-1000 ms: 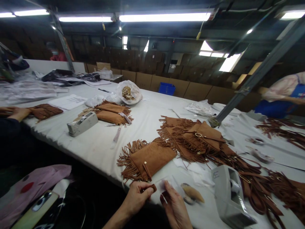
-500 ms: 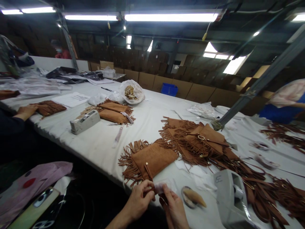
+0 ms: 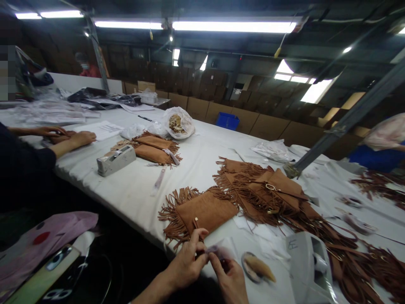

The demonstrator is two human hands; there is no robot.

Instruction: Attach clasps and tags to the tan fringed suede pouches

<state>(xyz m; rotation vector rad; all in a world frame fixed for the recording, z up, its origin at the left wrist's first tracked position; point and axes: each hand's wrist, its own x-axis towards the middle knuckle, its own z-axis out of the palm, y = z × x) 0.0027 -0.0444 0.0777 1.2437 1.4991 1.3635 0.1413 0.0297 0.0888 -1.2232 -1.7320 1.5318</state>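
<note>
My left hand and my right hand meet at the near table edge, fingers pinched together on a small brown strap end wrapped in a clear film piece. Just beyond them lies a brown fringed suede bag, its zip tab pointing at my left hand. A pile of more fringed bags with gold clasps lies farther right.
A grey tape dispenser stands at the right of my hands, a small dish between. Another dispenser and bags lie farther left, where a co-worker's hands rest. Straps sprawl right. A pink bag and phone sit at lower left.
My hands have closed together on the strap end and film. The co-worker's hands moved off the fringed bag at the left and now rest together on the table.
</note>
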